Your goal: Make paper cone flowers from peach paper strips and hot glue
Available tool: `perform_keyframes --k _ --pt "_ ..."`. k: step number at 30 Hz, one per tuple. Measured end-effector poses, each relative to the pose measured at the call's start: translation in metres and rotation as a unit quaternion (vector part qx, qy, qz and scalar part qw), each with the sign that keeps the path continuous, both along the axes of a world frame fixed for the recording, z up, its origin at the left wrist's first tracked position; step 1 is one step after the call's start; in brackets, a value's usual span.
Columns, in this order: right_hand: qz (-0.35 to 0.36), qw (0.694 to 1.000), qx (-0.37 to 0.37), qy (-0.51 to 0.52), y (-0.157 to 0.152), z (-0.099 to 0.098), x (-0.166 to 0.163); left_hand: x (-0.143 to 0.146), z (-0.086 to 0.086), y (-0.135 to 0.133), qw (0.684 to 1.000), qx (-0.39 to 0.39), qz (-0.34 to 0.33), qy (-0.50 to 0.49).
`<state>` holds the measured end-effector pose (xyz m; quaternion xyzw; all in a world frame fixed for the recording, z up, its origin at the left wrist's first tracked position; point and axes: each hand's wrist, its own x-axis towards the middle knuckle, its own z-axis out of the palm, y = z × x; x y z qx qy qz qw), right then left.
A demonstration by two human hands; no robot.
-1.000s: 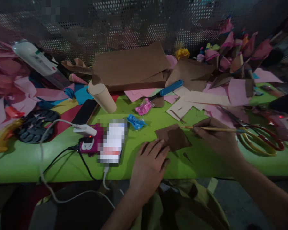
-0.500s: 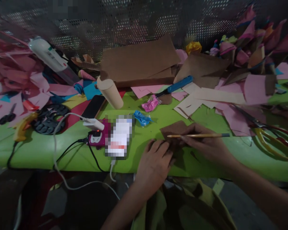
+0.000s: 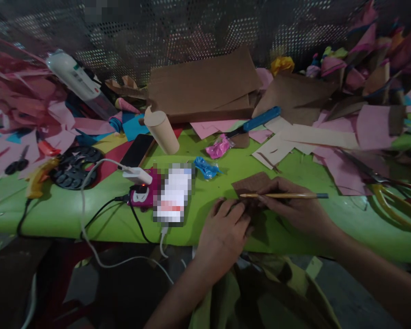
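Note:
A small brown paper piece lies on the green table near its front edge. My left hand rests on the paper's left corner, fingers together and pressing down. My right hand comes over the paper from the right, closed on a thin wooden stick that lies level, its tip pointing left above the paper.
A pink device with cables and a blurred phone sit to the left. A cardboard tube, blue-handled knife, brown card sheets, yellow-red scissors and heaps of pink paper scraps crowd the back and sides.
My right hand has moved left with the stick, from beside the brown paper to over it. My left hand has stayed on the paper's corner. The view has shifted a little.

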<state>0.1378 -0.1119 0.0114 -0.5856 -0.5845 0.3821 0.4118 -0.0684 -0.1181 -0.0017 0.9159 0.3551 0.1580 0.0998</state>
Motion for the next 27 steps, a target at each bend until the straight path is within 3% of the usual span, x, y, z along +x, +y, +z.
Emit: perform_keyframes --k 9,19,23,27 --pt "-0.138 0.988 0.010 -0.073 -0.004 0.000 0.030 -0.001 -0.001 0.000 1.000 0.016 0.002 -0.011" --pt "-0.193 0.976 0.038 -0.095 -0.007 -0.002 0.048 0.000 0.000 0.001 1.000 0.014 0.005 -0.016" --pt "-0.175 0.983 0.034 -0.042 -0.011 0.007 0.033 -0.001 -0.001 0.000 0.999 0.032 0.003 -0.018" --pt "-0.097 0.995 -0.010 0.019 -0.011 0.011 0.011 -0.001 0.000 0.000 0.999 0.040 -0.001 -0.007"
